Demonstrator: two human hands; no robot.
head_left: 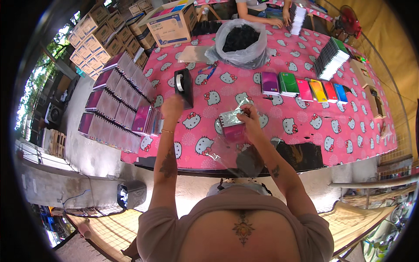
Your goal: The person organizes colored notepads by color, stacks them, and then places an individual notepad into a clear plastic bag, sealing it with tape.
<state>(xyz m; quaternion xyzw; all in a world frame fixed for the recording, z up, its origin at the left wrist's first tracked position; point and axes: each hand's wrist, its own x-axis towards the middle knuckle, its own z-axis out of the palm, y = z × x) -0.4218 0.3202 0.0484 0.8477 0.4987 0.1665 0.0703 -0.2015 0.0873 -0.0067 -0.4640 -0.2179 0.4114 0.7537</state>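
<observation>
My right hand (248, 117) grips a small purple spiral notebook (235, 132) by its upper right corner, fingers closed over it. Clear plastic film (244, 159) is around the notebook and hangs loosely toward the table's front edge. My left hand (173, 107) is blurred beside a black tape dispenser (187, 94), which carries a pale roll of tape. The left fingers are too smeared to show whether they hold anything. Just left of that hand, a few purple spiral notebooks (146, 120) stand at the end of tall stacked rows of notebooks (109, 102).
A pink cat-patterned cloth (288, 124) covers the table. Coloured notebooks (288, 84) lie in a row at right, near a tall notebook stack (331, 56). Behind are a plastic bag of black coils (242, 41), blue-handled scissors (211, 70), a carton (171, 26) and a co-worker's hands (279, 21).
</observation>
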